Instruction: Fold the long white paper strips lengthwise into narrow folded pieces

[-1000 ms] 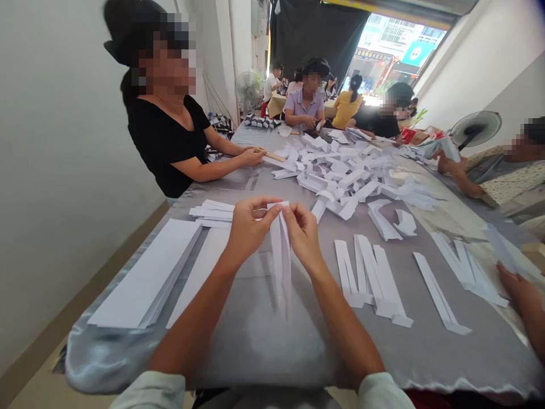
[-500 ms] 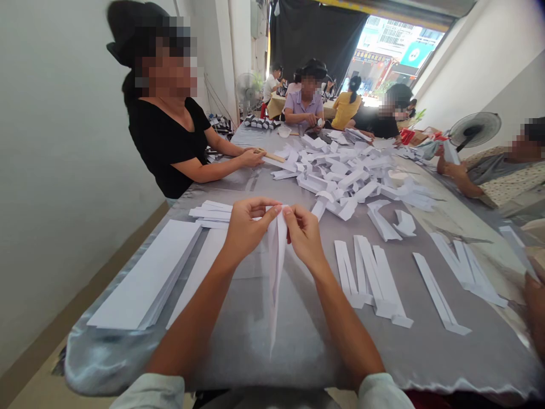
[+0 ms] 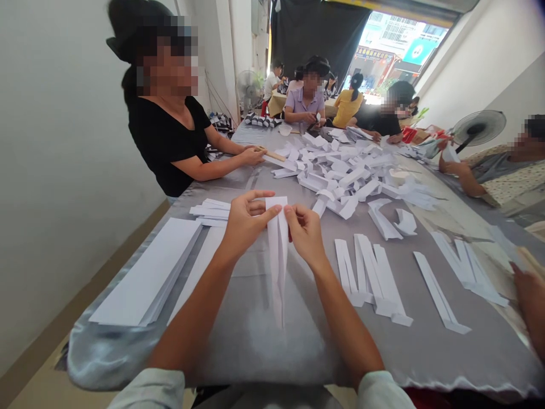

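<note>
My left hand (image 3: 244,224) and my right hand (image 3: 304,233) both pinch the top end of a long white paper strip (image 3: 277,258), folded lengthwise. The strip hangs from my fingers down toward the grey tablecloth (image 3: 255,335) in front of me. Thumb and forefinger of each hand press on the paper from either side. To the right of my hands lie several folded paper strips (image 3: 372,278) side by side. To the left rests a stack of flat white sheets (image 3: 147,275).
A big heap of folded paper pieces (image 3: 344,173) fills the table's middle. A person in black sits at the left holding a wooden stick (image 3: 270,154). Other people work at the far end and right side. Another person's hand (image 3: 530,295) shows at the right edge. A fan (image 3: 479,128) stands at the right.
The paper strip has been folded narrower and its top end raised slightly above my fingers. My hands have stayed in nearly the same place.
</note>
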The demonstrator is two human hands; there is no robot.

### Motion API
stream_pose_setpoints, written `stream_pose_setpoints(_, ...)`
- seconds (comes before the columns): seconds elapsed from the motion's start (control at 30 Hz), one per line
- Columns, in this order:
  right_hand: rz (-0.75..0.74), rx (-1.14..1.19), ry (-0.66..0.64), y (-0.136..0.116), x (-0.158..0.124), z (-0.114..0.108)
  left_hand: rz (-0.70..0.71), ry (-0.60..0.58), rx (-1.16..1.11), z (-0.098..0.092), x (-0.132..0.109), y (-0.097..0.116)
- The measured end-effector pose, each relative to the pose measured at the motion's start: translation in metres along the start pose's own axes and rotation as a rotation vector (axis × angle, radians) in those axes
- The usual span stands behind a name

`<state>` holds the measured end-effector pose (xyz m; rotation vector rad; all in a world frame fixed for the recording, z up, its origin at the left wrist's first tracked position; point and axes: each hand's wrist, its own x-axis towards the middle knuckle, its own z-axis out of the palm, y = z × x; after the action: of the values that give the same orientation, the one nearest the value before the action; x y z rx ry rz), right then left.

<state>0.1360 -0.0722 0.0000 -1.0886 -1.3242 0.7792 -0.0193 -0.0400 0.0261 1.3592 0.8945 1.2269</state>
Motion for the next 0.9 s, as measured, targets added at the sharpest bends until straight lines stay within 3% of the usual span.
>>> stream_pose_setpoints(0.13, 0.009, 0.029, -0.008, 0.001, -0.001, 0.001, -0.004, 0.015, -0.037, 0.000, 0.001, -0.001)
stream_pose_setpoints(0.37, -0.024, -0.022, 0.066, 0.000, 0.000, 0.001, -0.032, -0.114, 0.000, 0.000, 0.001, -0.003)
stream_pose_setpoints(0.5, 0.048, -0.001, -0.092, -0.008, -0.004, -0.003, 0.029, 0.051, 0.027, -0.001, 0.003, -0.004)
stream_pose_setpoints(0.6, 0.110, -0.150, -0.210, -0.014, -0.011, -0.007, 0.094, 0.181, 0.133, -0.002, 0.005, -0.006)
stream_pose_setpoints(0.73, 0.119, -0.304, -0.275, -0.013, -0.019, -0.007, 0.142, 0.229, 0.242, -0.004, 0.005, -0.007)
stream_pose_setpoints(0.9, 0.121, -0.329, -0.325, -0.012, -0.019, -0.009, 0.174, 0.279, 0.265, -0.009, 0.006, -0.005)
